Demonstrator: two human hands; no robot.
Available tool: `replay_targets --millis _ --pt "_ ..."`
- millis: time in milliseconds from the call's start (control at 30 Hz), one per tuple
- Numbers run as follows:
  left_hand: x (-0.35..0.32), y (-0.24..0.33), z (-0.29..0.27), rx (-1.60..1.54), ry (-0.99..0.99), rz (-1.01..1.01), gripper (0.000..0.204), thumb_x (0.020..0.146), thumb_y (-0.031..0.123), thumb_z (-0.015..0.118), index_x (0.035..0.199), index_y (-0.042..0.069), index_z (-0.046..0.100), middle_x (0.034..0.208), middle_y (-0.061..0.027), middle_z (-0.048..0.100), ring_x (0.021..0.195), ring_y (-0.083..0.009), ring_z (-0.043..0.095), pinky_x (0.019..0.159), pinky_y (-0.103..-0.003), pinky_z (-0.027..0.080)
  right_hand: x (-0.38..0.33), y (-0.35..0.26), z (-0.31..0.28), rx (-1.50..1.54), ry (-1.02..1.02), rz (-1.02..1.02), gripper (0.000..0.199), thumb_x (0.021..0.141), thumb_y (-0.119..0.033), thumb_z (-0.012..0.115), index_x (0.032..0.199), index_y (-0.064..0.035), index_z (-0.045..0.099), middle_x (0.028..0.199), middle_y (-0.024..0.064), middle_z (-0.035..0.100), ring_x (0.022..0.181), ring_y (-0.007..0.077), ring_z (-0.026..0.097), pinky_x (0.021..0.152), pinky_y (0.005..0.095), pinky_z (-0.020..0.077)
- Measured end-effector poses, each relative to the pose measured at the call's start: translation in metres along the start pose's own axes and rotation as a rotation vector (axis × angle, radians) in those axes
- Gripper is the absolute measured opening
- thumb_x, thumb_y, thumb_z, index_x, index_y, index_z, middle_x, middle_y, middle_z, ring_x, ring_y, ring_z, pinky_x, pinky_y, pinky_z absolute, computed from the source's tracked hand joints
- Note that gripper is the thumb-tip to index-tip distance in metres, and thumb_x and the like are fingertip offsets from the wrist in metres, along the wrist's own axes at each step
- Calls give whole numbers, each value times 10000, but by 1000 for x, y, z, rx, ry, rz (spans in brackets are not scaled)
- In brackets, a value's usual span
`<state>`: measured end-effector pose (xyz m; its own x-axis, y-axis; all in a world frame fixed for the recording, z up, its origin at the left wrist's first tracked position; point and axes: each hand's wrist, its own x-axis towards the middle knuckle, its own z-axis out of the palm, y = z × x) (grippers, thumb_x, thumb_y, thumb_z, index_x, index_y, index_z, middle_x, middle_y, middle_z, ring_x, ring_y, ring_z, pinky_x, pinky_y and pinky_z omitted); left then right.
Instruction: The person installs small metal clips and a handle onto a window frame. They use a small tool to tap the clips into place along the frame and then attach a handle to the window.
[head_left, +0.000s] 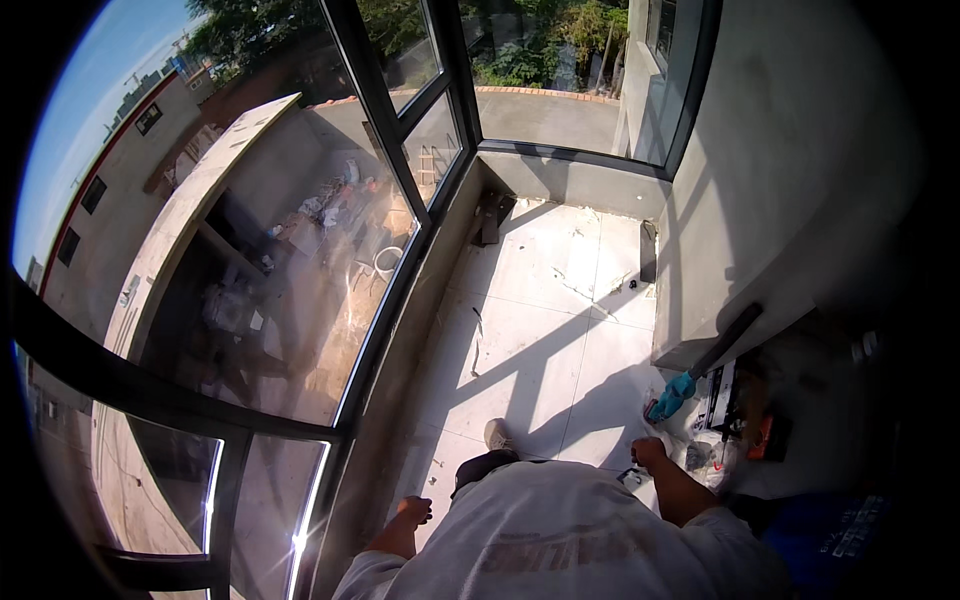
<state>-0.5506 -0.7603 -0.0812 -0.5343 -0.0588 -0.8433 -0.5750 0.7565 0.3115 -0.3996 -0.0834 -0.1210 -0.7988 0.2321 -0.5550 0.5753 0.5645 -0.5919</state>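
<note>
My left hand (414, 511) hangs at my left side above the pale tiled floor, its fingers curled in; I see nothing in it. On the other side, my right hand (649, 453) is closed in a fist, and what it holds, if anything, is hidden. Just beyond the right hand is a teal tool (676, 392) with a long black tube (732, 335) slanting up against the grey wall. Clear plastic wrapping (708, 453) lies beside it, next to an orange-red object (768, 438) whose kind is unclear. One light shoe (497, 434) shows ahead of my body.
Dark-framed windows (430, 215) run along the left and far sides above a low grey wall (400, 380). Dark strips (490, 220) lie in the far left corner, another piece (648, 251) by the right wall. Scraps litter the tiles (535, 330). A blue bag (835, 540) sits at lower right.
</note>
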Motion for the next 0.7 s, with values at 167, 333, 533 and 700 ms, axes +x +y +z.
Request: replay_targets --millis 167,333,533,700 --pt "153 141 -63 122 -235 30 289 966 321 616 873 64 710 756 -73 707 635 -192 692 546 -381 548 -35 139 28 890 -94 591 130 902 -242 511 937 -135 577 797 84 589 687 310 575 529 483 444" --pt "174 326 -174 40 168 333 268 870 283 680 774 37 722 708 -86 718 660 -187 721 622 -362 564 -12 23 40 787 -96 611 119 922 -226 496 937 -166 598 723 59 532 594 239 506 503 422 400" --pt "226 481 -189 -13 159 483 311 863 302 724 773 4 719 718 -88 724 639 -178 717 609 -354 567 110 22 7 636 -200 307 73 897 -208 543 902 -146 579 715 59 515 563 233 525 477 373 402" --pt "285 472 -130 62 -45 189 390 897 387 728 849 1 750 824 -96 758 726 -201 744 683 -362 595 250 33 -52 399 -94 216 61 879 -169 647 913 -146 603 751 -5 604 665 196 637 543 380 494"
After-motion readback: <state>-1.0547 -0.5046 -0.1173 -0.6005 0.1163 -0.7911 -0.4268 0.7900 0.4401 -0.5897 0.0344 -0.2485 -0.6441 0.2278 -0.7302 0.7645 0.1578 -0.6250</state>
